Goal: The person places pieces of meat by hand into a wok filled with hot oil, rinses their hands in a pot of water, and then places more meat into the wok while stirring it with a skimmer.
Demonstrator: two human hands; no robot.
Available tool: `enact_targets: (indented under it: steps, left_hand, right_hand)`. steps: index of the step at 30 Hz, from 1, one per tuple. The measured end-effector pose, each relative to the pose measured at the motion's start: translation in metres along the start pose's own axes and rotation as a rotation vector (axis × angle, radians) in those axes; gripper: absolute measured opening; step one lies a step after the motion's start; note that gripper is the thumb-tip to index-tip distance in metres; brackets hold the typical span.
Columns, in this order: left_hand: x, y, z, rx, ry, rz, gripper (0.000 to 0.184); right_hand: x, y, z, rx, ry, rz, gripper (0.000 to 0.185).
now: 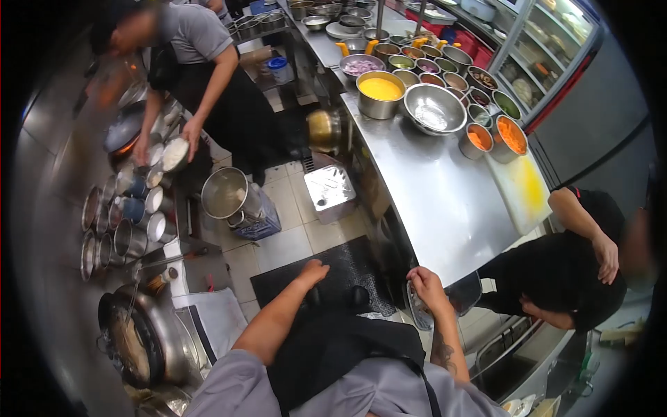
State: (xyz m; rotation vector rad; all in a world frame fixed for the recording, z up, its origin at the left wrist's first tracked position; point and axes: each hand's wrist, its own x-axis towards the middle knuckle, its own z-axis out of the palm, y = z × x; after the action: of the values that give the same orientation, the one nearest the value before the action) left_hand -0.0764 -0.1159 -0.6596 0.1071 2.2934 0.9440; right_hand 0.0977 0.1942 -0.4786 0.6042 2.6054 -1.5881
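My left hand [315, 272] hangs over a black floor mat [361, 260] with its fingers curled closed, and nothing shows in them. Near the front corner of the steel worktable [445, 208], my right hand [425, 283] has its fingers curled at the rim of a clear plastic container [467, 292]. My wrist covers part of that container, and its contents are dark and hard to make out.
Food pots, a pot of yellow liquid [381, 89] and a steel bowl [435, 109] stand on the worktable. A stockpot [224, 193] and metal box [330, 187] stand ahead. A co-worker [201, 62] holds a white-filled bowl at left; another person [583, 243] stands right. A wok [132, 340] sits left.
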Motion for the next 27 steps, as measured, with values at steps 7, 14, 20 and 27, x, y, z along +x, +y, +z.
enact_targets:
  steps: [7,14,20,27]
  left_hand:
    - [-0.046,-0.012,-0.004,-0.131,0.155,-0.073,0.03]
    - [-0.198,-0.244,0.01,-1.008,0.409,-0.693,0.025]
    - [-0.316,-0.312,0.014,-1.476,1.002,-0.958,0.052]
    - [-0.326,-0.358,-0.022,-1.923,1.317,-0.657,0.085]
  right_hand:
    - [0.052,-0.007,0.006,-0.157,-0.022,-0.278,0.016]
    - [0.076,-0.028,0.014,-0.35,-0.146,-0.278,0.017]
    - [0.099,-0.053,0.043,-0.399,-0.223,-0.405,0.022]
    - [0.106,-0.07,0.113,-0.478,-0.387,-0.585,0.048]
